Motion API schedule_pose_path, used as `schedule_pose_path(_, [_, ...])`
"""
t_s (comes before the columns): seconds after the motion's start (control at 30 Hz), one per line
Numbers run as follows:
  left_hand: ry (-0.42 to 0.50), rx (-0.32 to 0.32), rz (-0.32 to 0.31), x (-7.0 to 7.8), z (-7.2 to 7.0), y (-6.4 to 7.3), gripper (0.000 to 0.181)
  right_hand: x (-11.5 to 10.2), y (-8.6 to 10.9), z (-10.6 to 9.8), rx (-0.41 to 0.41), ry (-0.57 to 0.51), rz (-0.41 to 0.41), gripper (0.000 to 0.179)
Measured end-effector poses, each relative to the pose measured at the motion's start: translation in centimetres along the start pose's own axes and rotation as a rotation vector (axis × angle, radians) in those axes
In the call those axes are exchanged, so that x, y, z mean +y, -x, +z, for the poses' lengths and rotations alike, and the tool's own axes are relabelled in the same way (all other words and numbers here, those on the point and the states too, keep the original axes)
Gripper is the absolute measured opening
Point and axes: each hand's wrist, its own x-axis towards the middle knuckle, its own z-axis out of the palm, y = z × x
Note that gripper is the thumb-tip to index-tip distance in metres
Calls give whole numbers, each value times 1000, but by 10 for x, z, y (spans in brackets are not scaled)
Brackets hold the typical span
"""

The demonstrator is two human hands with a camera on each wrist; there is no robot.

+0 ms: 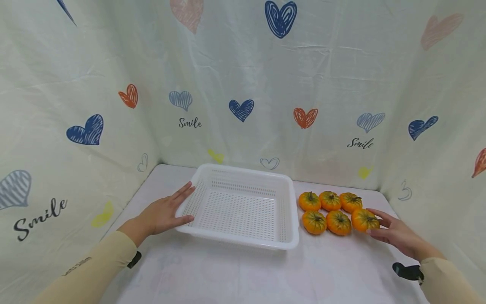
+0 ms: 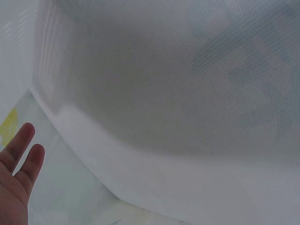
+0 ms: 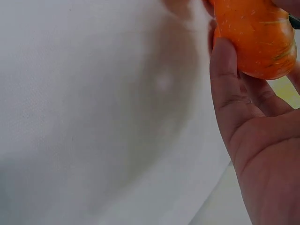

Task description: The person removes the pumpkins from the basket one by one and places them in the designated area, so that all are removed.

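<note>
A white plastic basket with perforated sides and floor stands on the white table. My left hand rests at its left rim, the visible fingers straight and the thumb spread apart. In the left wrist view, two extended fingers show beside the basket's pale side. Right of the basket, several small orange pumpkins with greenish tops and stems sit in two rows. At the near right end, my right hand holds one pumpkin between thumb and fingers. The right wrist view shows this pumpkin at the fingertips.
A pale curtain printed with hearts and "Smile" lettering surrounds the table at the back and both sides. The pumpkins stand close beside the basket's right wall. A dark band is on the right wrist.
</note>
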Motion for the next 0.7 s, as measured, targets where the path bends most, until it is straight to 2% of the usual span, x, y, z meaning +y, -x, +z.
schedule_pose_path(0.27, [-8,1,3,0,0,-1,89,9,-4,4,13,-60,20,89])
schedule_pose_path(0.7, [0,-14,-11,0,-1,0,89,20,-8,4,51,-5,92,97])
